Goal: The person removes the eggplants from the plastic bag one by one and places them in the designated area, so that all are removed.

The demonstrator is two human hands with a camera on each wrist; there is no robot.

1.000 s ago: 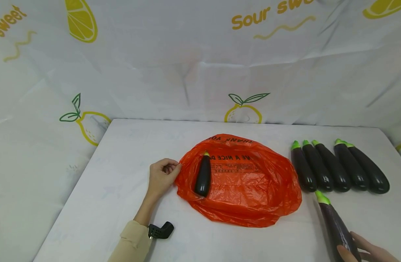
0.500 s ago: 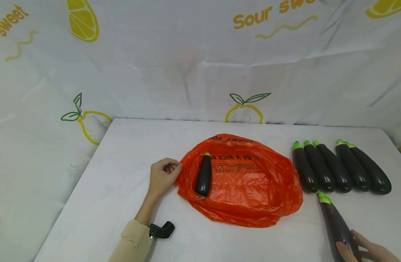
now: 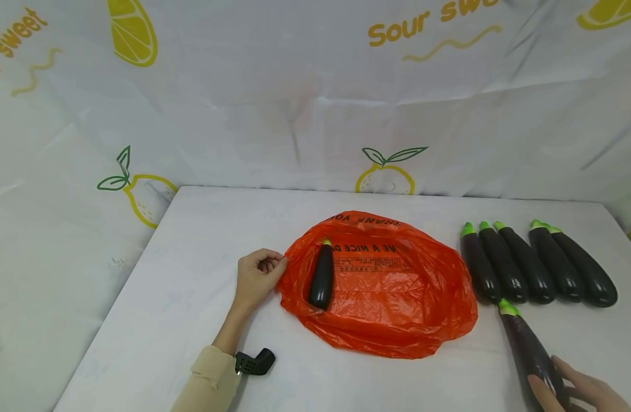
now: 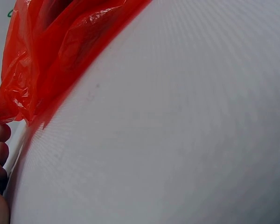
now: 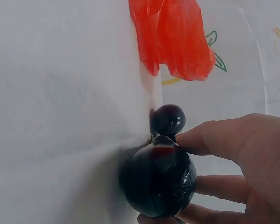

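A red plastic bag (image 3: 377, 320) lies on the table with its mouth spread wide, and one eggplant (image 3: 322, 277) rests inside at its left. My left hand (image 3: 258, 274) pinches the bag's left rim between thumb and finger; the left wrist view shows the bag's edge (image 4: 23, 93) bunched by the fingers. At the lower right, my right hand (image 3: 578, 389) grips another eggplant (image 3: 528, 349) near its thick end, green stem pointing away. In the right wrist view the thumb and fingers surround the dark rounded end (image 5: 161, 179) of that eggplant.
Several eggplants (image 3: 531, 263) lie side by side right of the bag, green stems toward the back. A white cloth (image 3: 294, 114) printed with lemons hangs behind the table. A black device (image 3: 256, 361) is worn on the left wrist.
The head view has shifted very slightly. Both hands keep their holds on the bag's rim and the eggplant, with hardly any movement.
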